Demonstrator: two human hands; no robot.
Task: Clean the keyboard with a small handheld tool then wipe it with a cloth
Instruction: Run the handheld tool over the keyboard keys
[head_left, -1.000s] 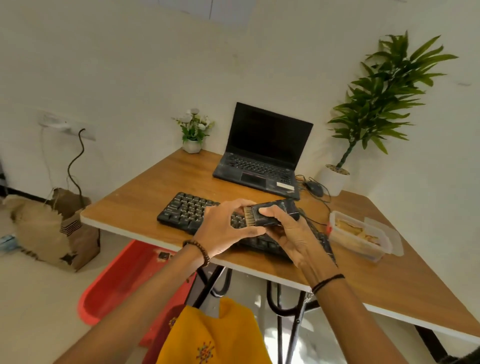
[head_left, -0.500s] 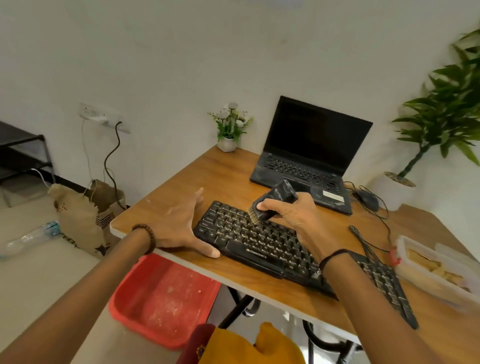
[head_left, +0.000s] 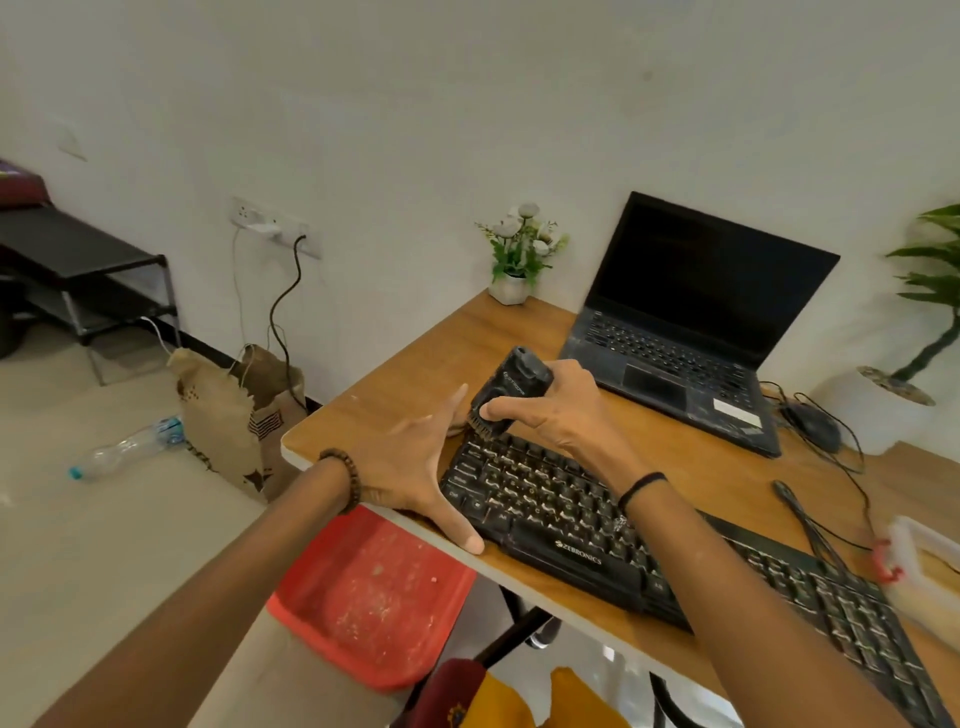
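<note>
A second ago both hands met on the brush above the keys. Since then they have parted. The right hand alone carries the brush, its grip closed round the black body, thumb on the near face. The bristles point down and touch the far left corner of the keyboard. Half a second ago they were over keys a little further right, so the brush has travelled towards that corner.

The left hand has left the brush and lies spread on the table at the keyboard's left end. Its grip is wide and holds nothing. The thumb lies along the near left corner and the fingers reach up the end, seemingly to steady the keyboard.

This looks like the start of the brushing step, with most keys yet to be swept. Wiping has not begun. Some yellow fabric shows under the table edge, but it cannot be told whether it is the cloth.

Counted:
- one keyboard, lying slantwise along the near table edge
- one brush
- two hands, with a band on each wrist
- one laptop, open and dark
- one mouse
- two plants: a small flower pot and a leafy one
- one clear box
- on the floor, one red tub, one bag and one bottle
</note>
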